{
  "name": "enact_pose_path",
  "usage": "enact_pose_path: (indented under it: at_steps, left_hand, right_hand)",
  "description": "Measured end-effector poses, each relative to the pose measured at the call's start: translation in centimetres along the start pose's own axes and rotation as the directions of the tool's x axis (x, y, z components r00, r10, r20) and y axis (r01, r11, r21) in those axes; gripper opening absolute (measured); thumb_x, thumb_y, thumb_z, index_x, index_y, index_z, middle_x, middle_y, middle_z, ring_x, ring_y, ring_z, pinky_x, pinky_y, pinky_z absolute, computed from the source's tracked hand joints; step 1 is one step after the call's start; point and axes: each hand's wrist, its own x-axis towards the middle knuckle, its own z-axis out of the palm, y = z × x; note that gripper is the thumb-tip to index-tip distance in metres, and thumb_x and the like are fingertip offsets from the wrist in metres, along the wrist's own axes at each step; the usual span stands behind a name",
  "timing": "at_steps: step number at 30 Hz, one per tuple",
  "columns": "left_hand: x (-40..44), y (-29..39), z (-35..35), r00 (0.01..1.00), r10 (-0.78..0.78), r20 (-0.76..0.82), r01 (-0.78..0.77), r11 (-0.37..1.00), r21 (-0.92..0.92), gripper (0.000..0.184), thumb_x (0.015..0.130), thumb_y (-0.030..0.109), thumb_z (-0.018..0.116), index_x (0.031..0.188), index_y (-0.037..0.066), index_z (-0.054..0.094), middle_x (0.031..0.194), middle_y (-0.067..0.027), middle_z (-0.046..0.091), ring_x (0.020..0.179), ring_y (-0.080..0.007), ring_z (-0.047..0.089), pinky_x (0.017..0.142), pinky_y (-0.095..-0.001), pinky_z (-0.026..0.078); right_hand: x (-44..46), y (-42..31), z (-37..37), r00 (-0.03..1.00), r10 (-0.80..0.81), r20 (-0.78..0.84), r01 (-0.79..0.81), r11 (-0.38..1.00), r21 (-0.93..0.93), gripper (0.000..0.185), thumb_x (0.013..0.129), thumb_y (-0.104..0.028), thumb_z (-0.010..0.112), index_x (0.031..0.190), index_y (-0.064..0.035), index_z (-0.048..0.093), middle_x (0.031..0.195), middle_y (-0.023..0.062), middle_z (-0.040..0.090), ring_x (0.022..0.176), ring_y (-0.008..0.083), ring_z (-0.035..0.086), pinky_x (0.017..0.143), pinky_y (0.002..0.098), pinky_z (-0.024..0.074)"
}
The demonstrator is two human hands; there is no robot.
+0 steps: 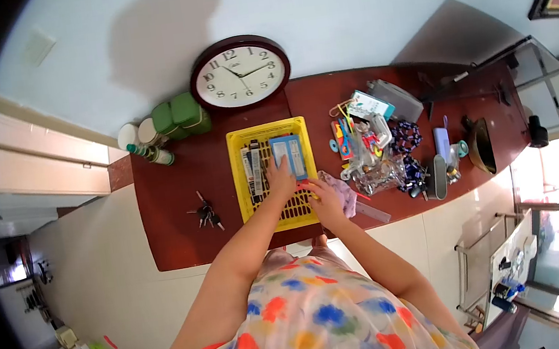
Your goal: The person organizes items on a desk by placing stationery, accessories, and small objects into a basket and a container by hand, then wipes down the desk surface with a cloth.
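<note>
A yellow plastic basket (pixel 243 210) with a slotted bottom rests on the dark red table in front of me. Inside it, a blue flat box (pixel 296 157) with a pale label lies on the right, and dark slim packs (pixel 255 167) stand in a row on the left. My left hand (pixel 281 180) reaches into the basket, its fingers stretched out over the lower left part of the blue box. My right hand (pixel 325 202) is at the basket's right side, fingers apart, beside a small red item (pixel 305 186) too small to name.
Keys (pixel 206 213) lie left of the basket. Behind it are a round wall clock (pixel 240 74), green containers (pixel 180 117) and a green-capped bottle (pixel 153 154). To the right are pink cloth (pixel 342 193), a ruler (pixel 372 212), scissors (pixel 343 142), plastic-wrapped items (pixel 377 175) and a bowl (pixel 480 146).
</note>
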Motion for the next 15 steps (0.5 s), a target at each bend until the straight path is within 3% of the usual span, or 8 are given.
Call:
enact_pose_path:
  at_steps: [4, 7, 8, 11, 12, 15]
  left_hand:
    - [-1.4, 1.1, -0.8, 0.990, 0.139, -0.014, -0.132, 0.962, 0.238, 0.072, 0.082, 0.018, 0.068, 0.144, 0.009, 0.032, 0.154, -0.0216, 0.005, 0.141, -0.0430, 0.008, 0.112, -0.0526, 0.019]
    - [-1.6, 1.3, -1.4, 0.973, 0.230, -0.022, -0.202, 0.891, 0.407, 0.073, 0.082, 0.020, 0.068, 0.144, 0.009, 0.032, 0.155, -0.0179, 0.004, 0.142, -0.0418, 0.006, 0.112, -0.0520, 0.019]
    - [-1.3, 1.3, -1.2, 0.977, 0.215, 0.003, -0.193, 0.868, 0.458, 0.074, 0.083, 0.023, 0.068, 0.145, 0.010, 0.030, 0.156, -0.0153, 0.007, 0.143, -0.0391, 0.007, 0.112, -0.0522, 0.018]
    - [-0.5, 2.0, -2.3, 0.979, 0.126, 0.157, -0.184, 0.879, 0.440, 0.073, 0.085, 0.025, 0.066, 0.146, 0.010, 0.028, 0.155, -0.0160, 0.010, 0.143, -0.0373, 0.008, 0.113, -0.0526, 0.018]
    - [-0.4, 2.4, -3.0, 0.974, 0.129, 0.188, -0.200, 0.878, 0.434, 0.072, 0.087, 0.028, 0.064, 0.146, 0.010, 0.028, 0.155, -0.0164, 0.014, 0.143, -0.0364, 0.010, 0.113, -0.0540, 0.018]
    - [0.7, 2.5, -3.5, 0.978, 0.094, 0.189, -0.159, 0.917, 0.365, 0.069, 0.087, 0.026, 0.063, 0.146, 0.011, 0.029, 0.154, -0.0156, 0.017, 0.142, -0.0372, 0.012, 0.114, -0.0507, 0.019]
  right_hand:
    - [0.6, 0.1, -0.3, 0.999, -0.054, 0.004, 0.054, 0.996, -0.075, 0.036, 0.077, 0.000, 0.056, 0.111, -0.0105, 0.063, 0.126, 0.0106, 0.054, 0.110, 0.0350, 0.050, 0.095, 0.0414, 0.0410]
    - [1.2, 1.0, -0.2, 0.998, -0.058, -0.021, 0.059, 0.998, 0.025, 0.035, 0.077, 0.002, 0.054, 0.109, -0.0097, 0.064, 0.126, 0.0108, 0.055, 0.111, 0.0344, 0.050, 0.096, 0.0413, 0.0408]
    - [1.4, 1.3, -0.3, 0.998, -0.049, -0.039, 0.052, 0.995, 0.080, 0.035, 0.077, 0.004, 0.053, 0.108, -0.0085, 0.065, 0.118, 0.0117, 0.059, 0.106, 0.0334, 0.055, 0.091, 0.0397, 0.0444]
    - [1.8, 2.6, -0.7, 1.000, 0.021, 0.007, -0.022, 0.974, 0.224, 0.033, 0.080, 0.003, 0.053, 0.109, -0.0072, 0.064, 0.109, 0.0127, 0.063, 0.095, 0.0315, 0.060, 0.083, 0.0356, 0.0488]
    - [1.9, 2.8, -1.2, 0.991, 0.121, 0.051, -0.128, 0.975, 0.183, 0.030, 0.083, 0.000, 0.053, 0.111, -0.0063, 0.063, 0.100, 0.0126, 0.065, 0.086, 0.0266, 0.064, 0.076, 0.0319, 0.0506]
    - [1.5, 3.4, -2.9, 0.973, 0.230, -0.033, -0.205, 0.918, 0.339, 0.028, 0.084, -0.002, 0.055, 0.111, -0.0059, 0.063, 0.097, 0.0118, 0.065, 0.083, 0.0226, 0.064, 0.074, 0.0307, 0.0503]
